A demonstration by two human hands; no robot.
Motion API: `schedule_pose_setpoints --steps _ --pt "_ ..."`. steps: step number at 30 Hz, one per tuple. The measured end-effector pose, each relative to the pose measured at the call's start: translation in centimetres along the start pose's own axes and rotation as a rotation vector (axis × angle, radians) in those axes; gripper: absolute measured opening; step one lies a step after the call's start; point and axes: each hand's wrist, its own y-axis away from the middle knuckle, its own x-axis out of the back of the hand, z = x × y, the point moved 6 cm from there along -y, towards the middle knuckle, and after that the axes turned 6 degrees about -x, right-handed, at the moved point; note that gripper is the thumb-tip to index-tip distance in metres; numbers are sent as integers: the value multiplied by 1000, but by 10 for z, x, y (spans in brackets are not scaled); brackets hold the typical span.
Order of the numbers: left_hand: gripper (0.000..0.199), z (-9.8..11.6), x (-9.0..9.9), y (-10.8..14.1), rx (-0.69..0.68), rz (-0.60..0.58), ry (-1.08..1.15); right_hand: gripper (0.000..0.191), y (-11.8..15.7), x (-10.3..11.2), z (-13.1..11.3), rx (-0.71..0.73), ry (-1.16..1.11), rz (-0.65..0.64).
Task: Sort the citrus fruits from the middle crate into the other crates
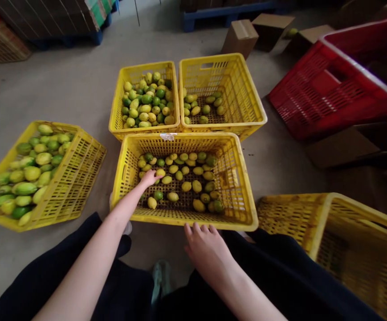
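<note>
- Left hand (149,178), centre of the frame: pinching a lemon (160,172) inside the middle crate (156,219), among scattered fruit (196,186).
- Right hand (205,244), lower centre: fingers bent over that crate's near rim; whether they grip, I cannot tell.
- Upper centre: a fuller crate (114,104) beside a sparser one (225,126).
- Left edge: a heaped crate (71,180).
- Upper right: a red crate (308,96).
- Lower right: another yellow crate (288,211).

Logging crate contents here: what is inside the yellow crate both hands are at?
Inside the yellow crate: scattered yellow and green fruit, with the left hand touching a yellow one. Whatever lies under that hand is hidden.
</note>
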Motion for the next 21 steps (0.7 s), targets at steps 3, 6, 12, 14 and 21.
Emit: schedule_pose_setpoints --steps 3,6,12,14,21 --pt "28 30 17 21 -58 -88 174 48 8 11 0 -13 -20 54" --pt "31 68 44 62 -133 -174 414 45 24 34 2 17 -34 145" --pt "43 140 86 191 -314 -426 1143 41 49 77 25 -12 27 327" --pt "46 147 85 225 -305 -462 1200 44 49 82 34 -21 15 337" --pt "48 127 66 273 -243 -323 1135 58 8 62 64 -63 -63 98"
